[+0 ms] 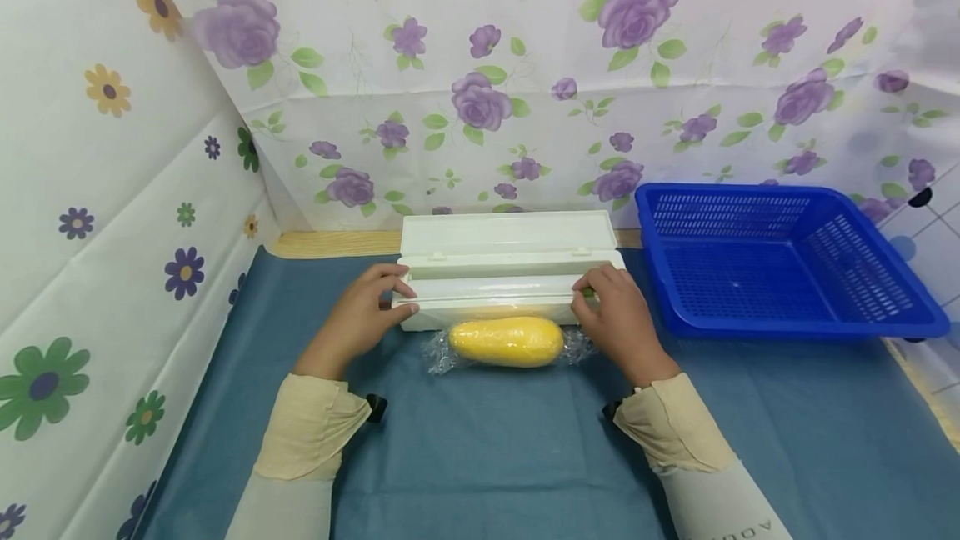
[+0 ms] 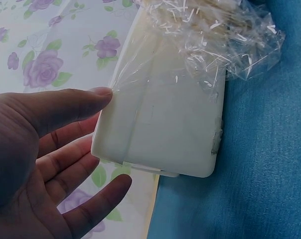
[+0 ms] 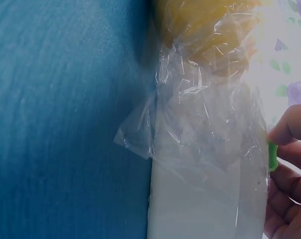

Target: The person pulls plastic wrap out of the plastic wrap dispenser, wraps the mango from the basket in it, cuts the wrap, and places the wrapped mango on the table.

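A white cling film dispenser (image 1: 431,320) stands with its lid (image 1: 510,234) raised and a roll of clear film (image 1: 491,287) inside. My left hand (image 1: 358,317) holds the dispenser's left end, its thumb on the front edge where film creases run out, other fingers behind. At the right end my right hand (image 1: 619,317) pinches a small green slider (image 3: 273,157) on the same edge. Directly in front of the dispenser lies a smooth yellow oblong thing (image 1: 506,342) wrapped in cling film, with crumpled film (image 2: 215,35) at both its ends.
A blue plastic basket (image 1: 795,325) stands at the right, beside the dispenser. Blue-green cloth (image 1: 487,457) covers the table. A floral sheet (image 1: 525,132) hangs close behind the dispenser, and another flowered sheet (image 1: 135,173) borders the left side.
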{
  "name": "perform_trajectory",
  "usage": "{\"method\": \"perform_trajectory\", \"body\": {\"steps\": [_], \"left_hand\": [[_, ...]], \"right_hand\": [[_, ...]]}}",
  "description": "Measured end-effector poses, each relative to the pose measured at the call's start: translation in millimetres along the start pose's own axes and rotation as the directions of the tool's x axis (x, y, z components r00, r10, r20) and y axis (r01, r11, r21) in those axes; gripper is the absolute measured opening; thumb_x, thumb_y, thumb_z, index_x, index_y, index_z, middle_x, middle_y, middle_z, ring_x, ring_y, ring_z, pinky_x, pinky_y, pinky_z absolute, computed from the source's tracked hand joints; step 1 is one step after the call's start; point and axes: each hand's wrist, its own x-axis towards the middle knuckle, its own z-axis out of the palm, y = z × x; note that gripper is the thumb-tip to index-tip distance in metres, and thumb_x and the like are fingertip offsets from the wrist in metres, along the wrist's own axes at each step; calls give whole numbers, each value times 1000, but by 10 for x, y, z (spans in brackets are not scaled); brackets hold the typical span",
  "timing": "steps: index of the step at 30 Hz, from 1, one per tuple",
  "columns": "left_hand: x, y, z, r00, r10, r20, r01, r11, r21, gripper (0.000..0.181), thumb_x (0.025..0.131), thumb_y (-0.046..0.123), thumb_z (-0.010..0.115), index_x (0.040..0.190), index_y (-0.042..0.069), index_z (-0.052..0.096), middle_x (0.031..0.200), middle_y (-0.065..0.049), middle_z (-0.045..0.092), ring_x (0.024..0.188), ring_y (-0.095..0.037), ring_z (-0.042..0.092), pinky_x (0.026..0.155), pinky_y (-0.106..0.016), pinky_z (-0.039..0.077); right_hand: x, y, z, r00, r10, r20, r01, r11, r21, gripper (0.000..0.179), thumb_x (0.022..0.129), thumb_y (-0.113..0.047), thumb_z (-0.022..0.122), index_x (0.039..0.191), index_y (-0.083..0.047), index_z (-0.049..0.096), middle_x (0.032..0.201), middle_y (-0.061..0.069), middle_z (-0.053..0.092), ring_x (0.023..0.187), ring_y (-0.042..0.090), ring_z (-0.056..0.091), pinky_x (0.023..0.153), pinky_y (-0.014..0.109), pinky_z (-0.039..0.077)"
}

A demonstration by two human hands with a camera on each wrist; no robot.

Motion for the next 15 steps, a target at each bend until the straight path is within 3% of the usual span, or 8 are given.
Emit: {"method": "perform_trajectory", "body": {"steps": [8, 15], "left_hand": [[-4, 2, 0, 1000, 6, -1, -6, 1000, 4, 13, 97, 22, 69, 105, 11, 69, 155, -7, 43, 142, -35, 43, 105, -52, 50], [1, 3, 2, 1000, 8, -2, -8, 1000, 8, 13, 97, 22, 69, 105, 11, 70, 155, -8, 43, 142, -35, 44, 105, -52, 50]], "right_hand": [[-11, 29, -23, 1000, 22, -23, -22, 1000, -22, 6, 91, -14, 65, 92, -10, 70, 99, 9, 71, 99, 32, 55, 96, 53, 38], [-12, 55, -46, 999, 47, -18, -47, 999, -22, 7, 90, -14, 65, 92, -9, 70, 97, 10, 71, 101, 34, 55, 96, 54, 38]]}}
